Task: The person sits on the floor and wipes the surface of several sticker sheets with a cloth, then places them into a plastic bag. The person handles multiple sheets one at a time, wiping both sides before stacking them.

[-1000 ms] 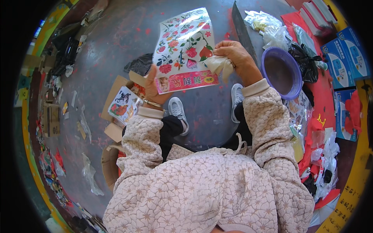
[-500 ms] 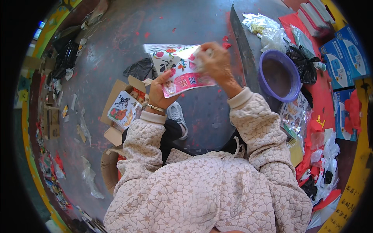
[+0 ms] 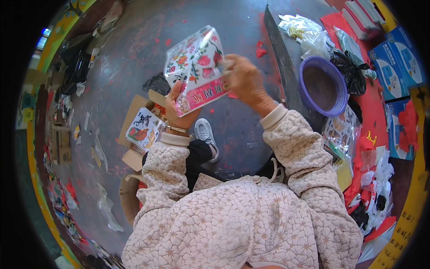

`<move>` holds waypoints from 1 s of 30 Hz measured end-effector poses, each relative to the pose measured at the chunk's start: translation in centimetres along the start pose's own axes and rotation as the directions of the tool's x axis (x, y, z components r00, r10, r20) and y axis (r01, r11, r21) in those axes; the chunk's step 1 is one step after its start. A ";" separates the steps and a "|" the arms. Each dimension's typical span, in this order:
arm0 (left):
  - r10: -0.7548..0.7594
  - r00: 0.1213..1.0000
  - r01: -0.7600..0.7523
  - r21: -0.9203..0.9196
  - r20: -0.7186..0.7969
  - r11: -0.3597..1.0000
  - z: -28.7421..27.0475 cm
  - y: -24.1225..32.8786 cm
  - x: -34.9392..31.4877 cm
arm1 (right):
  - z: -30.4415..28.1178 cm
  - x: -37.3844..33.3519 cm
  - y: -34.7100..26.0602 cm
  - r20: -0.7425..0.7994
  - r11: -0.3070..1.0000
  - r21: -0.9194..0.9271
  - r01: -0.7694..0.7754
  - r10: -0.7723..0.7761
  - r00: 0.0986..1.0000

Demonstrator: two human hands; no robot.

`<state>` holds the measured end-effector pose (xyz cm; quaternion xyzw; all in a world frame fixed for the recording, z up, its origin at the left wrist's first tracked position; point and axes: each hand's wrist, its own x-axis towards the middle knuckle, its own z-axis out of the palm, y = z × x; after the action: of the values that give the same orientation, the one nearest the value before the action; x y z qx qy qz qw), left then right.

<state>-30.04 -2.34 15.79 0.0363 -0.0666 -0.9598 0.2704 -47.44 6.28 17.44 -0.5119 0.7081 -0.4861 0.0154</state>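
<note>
Sticker sheet point(image 3: 190, 56), glossy and thin with a slight bow in it, is held up over the floor in front of the person, its face turned upward and its top leaning away to the right. Red and pink roses with green leaves cover its white ground, and a bright pink strip runs along the lower end. The left hand point(image 3: 181, 117) is closed on the lower left corner, thumb flat on the printed side and the other fingers behind; a smooth, narrow bracelet point(image 3: 177, 129) circles the wrist. The right hand point(image 3: 245, 80) is at the sheet's right edge, blurred, with its fingers curled in around a pale cloth point(image 3: 227, 67), of which only a little shows; how firmly it presses on the sheet cannot be told.

Both sleeves point(image 3: 166, 163) are puffy and quilted in cream, with ribbed cuffs. Below the left hand, a brown cardboard box point(image 3: 130, 117) has its stiff flaps splayed, and a white sheet with dark and red designs point(image 3: 145, 127) slants across it. Crumpled black plastic point(image 3: 154, 84) lies just beyond. The floor point(image 3: 246, 125) is smooth, grey and flecked with red, and a pale mesh shoe point(image 3: 205, 133) rests on it. To the right, beyond a straight dark edge point(image 3: 278, 49), sit a round purple plastic basin point(image 3: 303, 87), crinkled clear plastic point(image 3: 309, 36), a knotted black bag point(image 3: 347, 69) and blue cartons point(image 3: 394, 62).
</note>
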 end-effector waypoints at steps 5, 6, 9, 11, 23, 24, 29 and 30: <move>0.007 0.998 -0.009 0.026 0.059 1.000 -0.8 0.9 0.7 | -4.9 3.4 3.2 -0.253 0.951 0.016 -0.308 0.302 0.919; -0.026 0.998 0.025 0.024 0.062 0.999 -1.6 1.1 0.8 | -5.6 3.7 2.2 -0.299 0.947 0.145 -0.285 0.317 0.900; -0.019 0.998 0.026 0.110 -0.060 0.994 -2.4 0.8 0.8 | -5.9 3.0 -3.8 -0.317 0.925 0.352 -0.145 0.263 0.911; 0.018 0.988 0.013 0.207 -0.151 0.978 -0.9 -1.3 1.4 | -2.4 1.4 -4.6 -0.256 0.962 0.183 0.202 -0.152 0.955; -0.014 0.998 0.013 0.031 0.060 0.999 1.2 -0.4 -0.2 | -0.5 0.8 3.4 -0.088 0.929 -0.088 -0.359 0.352 0.932; 0.005 0.999 -0.008 0.063 0.048 0.998 1.7 -0.1 -0.3 | -0.8 1.0 4.3 -0.073 0.906 -0.096 -0.412 0.407 0.911; 0.041 0.999 -0.041 0.085 -0.006 0.996 0.2 0.9 -0.3 | -3.8 2.8 7.4 -0.034 0.790 0.308 -0.531 0.567 0.823; 0.065 0.997 -0.060 0.163 -0.027 0.985 0.0 0.8 -0.2 | -5.2 3.5 6.5 0.024 0.643 0.526 -0.557 0.643 0.766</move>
<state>-29.42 -2.92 15.95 0.0714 -0.1411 -0.9415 0.2978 -56.42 7.19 17.25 -0.1826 0.6838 -0.6606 0.2503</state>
